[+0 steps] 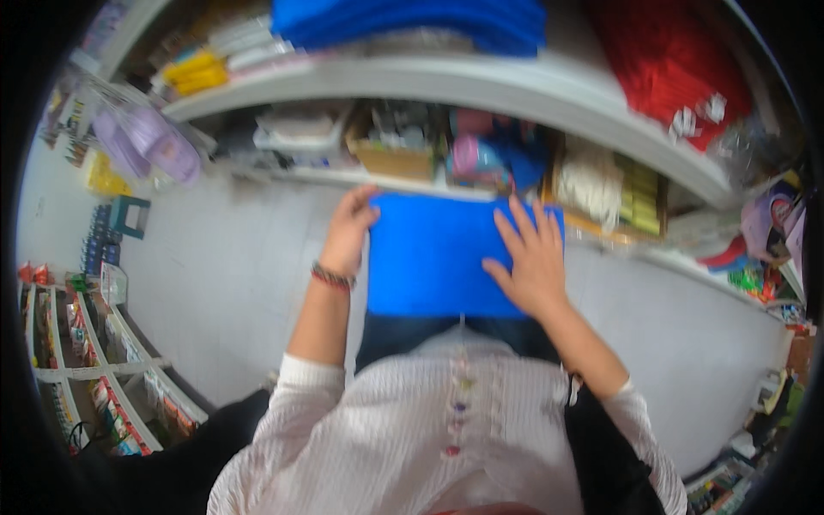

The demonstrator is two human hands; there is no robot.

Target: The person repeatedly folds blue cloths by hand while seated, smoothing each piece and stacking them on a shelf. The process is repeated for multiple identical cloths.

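Note:
A flat blue rectangular piece, perhaps folded fabric or a bag (438,257), lies over my lap or is held just above it. My left hand (351,222) grips its upper left corner, with the fingers curled at the edge. Spread flat over its right part is my right hand (531,264), fingers apart and pointing to the far edge. Beyond it, more blue material (412,22) lies on a white shelf (412,77).
Under the shelf stand a cardboard box (396,159) and a box of white and yellow-green goods (605,193). Red packed fabric (676,71) lies upper right. Purple slippers (151,138) hang at left, above a green stool (131,215). Snack racks (103,370) stand lower left.

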